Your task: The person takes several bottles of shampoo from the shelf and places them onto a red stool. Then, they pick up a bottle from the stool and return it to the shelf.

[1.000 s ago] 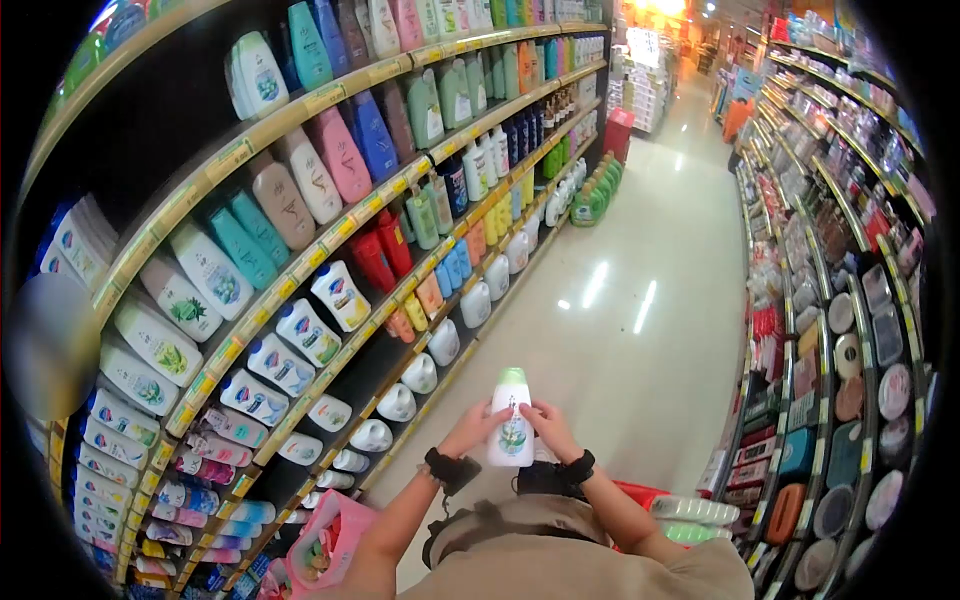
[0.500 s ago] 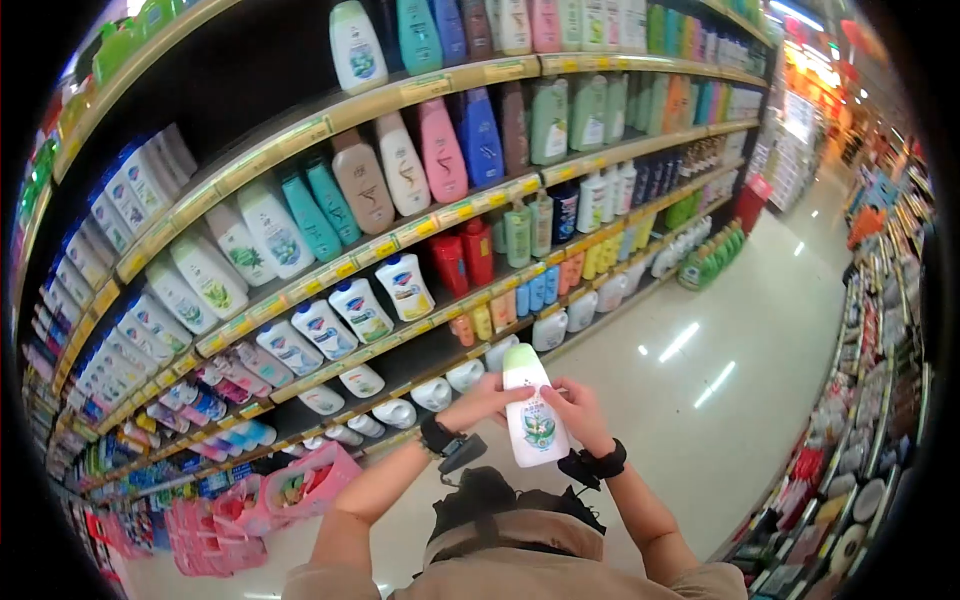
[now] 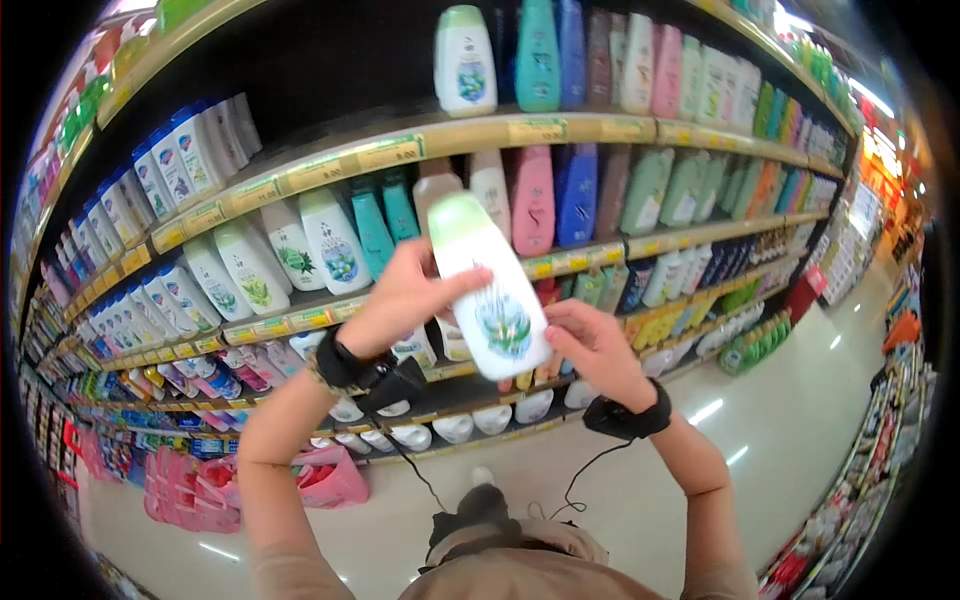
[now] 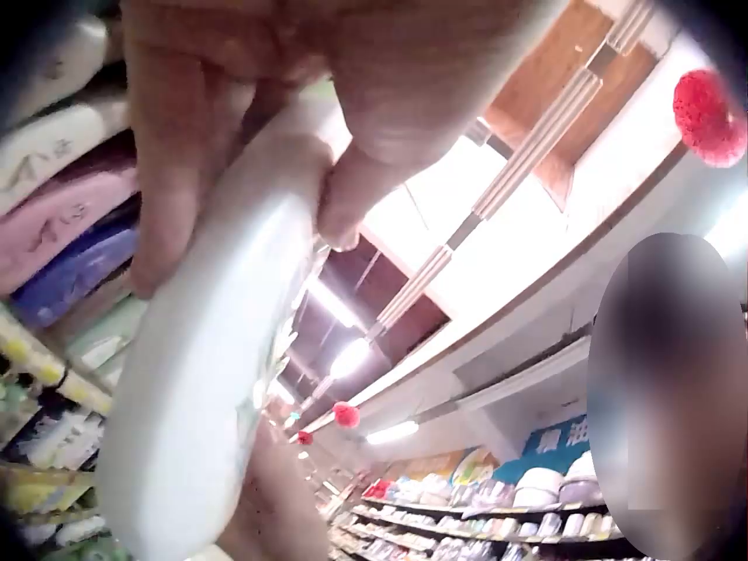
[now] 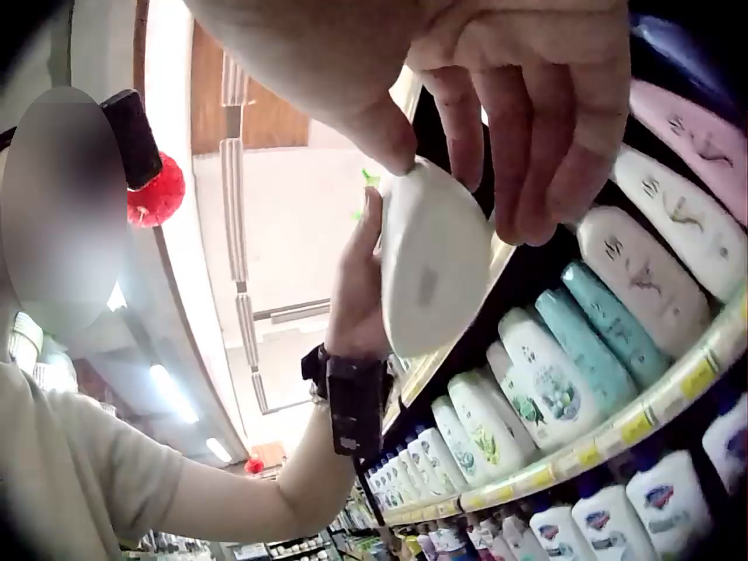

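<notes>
**Base [image 5: 435,263] of bottle [image 3: 500,312] appearing in right wrist view alone**

In the head view, the bottle is leaning toward 11 o'clock near the centre, before the shelves [image 3: 600,130], displaying its label [image 3: 505,330]. The left hand [image 3: 400,300] is gripping it from 9 o'clock, fingers [image 4: 170,187] clamping both sides in the left wrist view; the right hand [image 3: 600,348] is pinching its edge at 4 o'clock.

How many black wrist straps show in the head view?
2: one black strap on the wrist of the left hand, the other black strap on the wrist of the right hand; both hands hold the white bottle.
</notes>
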Demonstrator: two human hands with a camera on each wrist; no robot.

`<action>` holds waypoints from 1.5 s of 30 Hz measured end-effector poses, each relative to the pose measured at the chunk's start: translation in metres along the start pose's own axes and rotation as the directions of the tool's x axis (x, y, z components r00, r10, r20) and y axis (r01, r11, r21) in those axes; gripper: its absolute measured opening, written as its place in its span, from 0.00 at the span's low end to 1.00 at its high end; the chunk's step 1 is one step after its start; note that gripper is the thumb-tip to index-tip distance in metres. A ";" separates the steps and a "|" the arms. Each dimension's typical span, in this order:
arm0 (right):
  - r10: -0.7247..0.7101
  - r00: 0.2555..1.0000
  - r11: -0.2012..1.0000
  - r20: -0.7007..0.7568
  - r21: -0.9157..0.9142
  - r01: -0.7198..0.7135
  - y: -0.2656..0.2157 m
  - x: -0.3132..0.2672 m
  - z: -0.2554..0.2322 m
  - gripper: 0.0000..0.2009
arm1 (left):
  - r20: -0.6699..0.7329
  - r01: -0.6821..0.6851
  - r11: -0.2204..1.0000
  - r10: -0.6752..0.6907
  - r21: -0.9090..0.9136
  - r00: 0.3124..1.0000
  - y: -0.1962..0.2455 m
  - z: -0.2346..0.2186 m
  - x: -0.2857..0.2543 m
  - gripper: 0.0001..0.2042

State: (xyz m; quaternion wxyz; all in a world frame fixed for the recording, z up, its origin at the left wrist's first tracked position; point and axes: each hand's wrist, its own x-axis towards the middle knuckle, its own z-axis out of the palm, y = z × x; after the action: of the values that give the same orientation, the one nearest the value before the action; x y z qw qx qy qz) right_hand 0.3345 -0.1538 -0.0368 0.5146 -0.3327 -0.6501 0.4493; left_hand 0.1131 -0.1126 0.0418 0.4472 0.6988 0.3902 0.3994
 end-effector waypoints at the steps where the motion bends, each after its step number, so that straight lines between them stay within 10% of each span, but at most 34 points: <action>1: -0.074 0.997 0.996 0.004 -0.045 0.074 -0.006 0.017 -0.003 0.09 | -0.039 -0.024 0.999 0.024 -0.022 0.999 0.006 -0.014 0.013 0.21; 7: -0.344 0.937 0.872 0.053 -0.352 0.340 -0.051 0.119 -0.019 0.07 | -0.188 -0.269 0.963 0.260 -0.021 0.947 0.062 -0.099 0.074 0.20; 11: -0.669 0.724 0.458 0.169 -0.674 0.580 -0.060 0.182 -0.018 0.07 | -0.251 -0.348 0.924 0.378 0.155 0.891 0.078 -0.156 0.125 0.21; 15: -0.745 0.632 0.285 0.216 -0.753 0.593 -0.044 0.227 -0.015 0.09 | -0.345 -0.292 0.870 0.436 0.396 0.831 0.081 -0.207 0.176 0.24; 21: -0.752 0.636 0.309 0.173 -0.760 0.572 -0.021 0.259 -0.017 0.11 | -0.363 -0.192 0.744 0.513 0.640 0.778 0.072 -0.239 0.244 0.26; 28: -0.777 0.592 0.280 0.213 -0.725 0.629 -0.016 0.280 -0.026 0.11 | -0.269 -0.156 0.747 0.415 0.646 0.869 0.069 -0.239 0.333 0.27; 31: -0.770 0.595 0.295 0.232 -0.697 0.654 -0.014 0.278 -0.033 0.11 | -0.380 0.098 0.641 0.318 0.761 0.869 0.074 -0.222 0.367 0.26; 38: -0.738 0.600 0.379 0.307 -0.547 0.746 -0.024 0.278 -0.050 0.10 | -0.173 -0.098 0.723 0.292 0.684 0.941 -0.001 -0.322 0.509 0.21; 42: -0.708 0.621 0.431 0.336 -0.490 0.757 -0.032 0.277 -0.061 0.09 | -0.210 0.000 0.879 0.114 0.477 0.971 0.050 -0.223 0.421 0.16; 45: -0.709 0.610 0.421 0.355 -0.481 0.769 -0.033 0.278 -0.067 0.09 | -0.070 -0.064 0.917 0.100 0.394 0.993 0.039 -0.231 0.432 0.17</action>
State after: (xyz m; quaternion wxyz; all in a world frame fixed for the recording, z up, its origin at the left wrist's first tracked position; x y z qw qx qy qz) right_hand 0.3308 0.0985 0.1012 0.4953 -0.1329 -0.8579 -0.0340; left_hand 0.0738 0.3378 0.2336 0.2640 0.7712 0.4518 0.3626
